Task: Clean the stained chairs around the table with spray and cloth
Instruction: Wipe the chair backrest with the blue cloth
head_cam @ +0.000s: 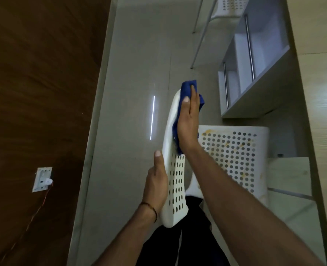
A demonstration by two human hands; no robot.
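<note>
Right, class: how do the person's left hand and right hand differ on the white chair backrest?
The left hand holds the white perforated plastic chair backrest low on its edge; the right hand is higher, near the top. The left hand touches bare plastic; the right hand presses a blue cloth flat with straight fingers. Both bear on the same backrest.

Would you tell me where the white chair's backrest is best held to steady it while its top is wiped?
Grip the backrest by its solid edge below the blue cloth, coming from the left, as the left hand does. The panel is thin and stands upright, so a hand wraps its edge, clear of the right hand pressing the cloth.
</note>
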